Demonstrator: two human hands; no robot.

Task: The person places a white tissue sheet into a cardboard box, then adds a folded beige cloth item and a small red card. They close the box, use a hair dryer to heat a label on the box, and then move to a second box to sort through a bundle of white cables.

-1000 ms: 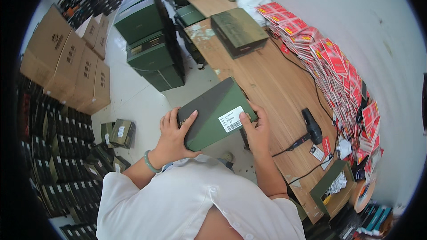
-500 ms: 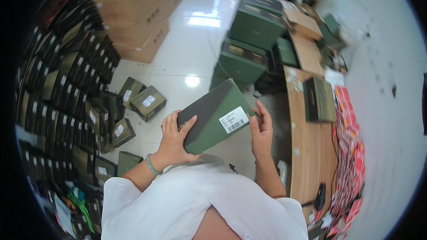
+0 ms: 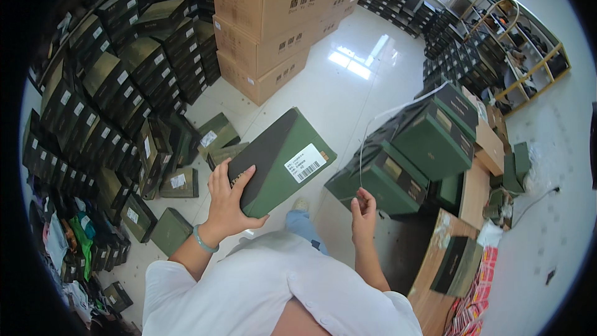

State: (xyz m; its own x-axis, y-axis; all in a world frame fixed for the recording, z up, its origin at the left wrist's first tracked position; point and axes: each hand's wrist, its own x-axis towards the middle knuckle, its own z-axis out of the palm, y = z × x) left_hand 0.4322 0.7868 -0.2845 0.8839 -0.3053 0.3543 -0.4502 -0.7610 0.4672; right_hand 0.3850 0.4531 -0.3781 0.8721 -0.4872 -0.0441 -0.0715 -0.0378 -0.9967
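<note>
My left hand grips a green and dark grey shoebox, thumb at its lower edge and fingers over its dark face. The box is tilted in front of my chest, its white barcode label showing on the green side. My right hand is off the box, to its right, with fingers curled and thumb close to the index finger. A thin pale strap runs down from the stacked green boxes to those fingertips. Whether the fingers grip it, I cannot make out.
Stacked shoeboxes fill the left side, with several loose ones on the floor. Brown cartons stand ahead. Large green boxes and a wooden table are on the right. A shelf rack stands far right.
My right hand has come away from the shoebox, and its fingers have curled in. The shoebox stays in my left hand, shifted slightly left. The view has swung, showing more of the room ahead.
</note>
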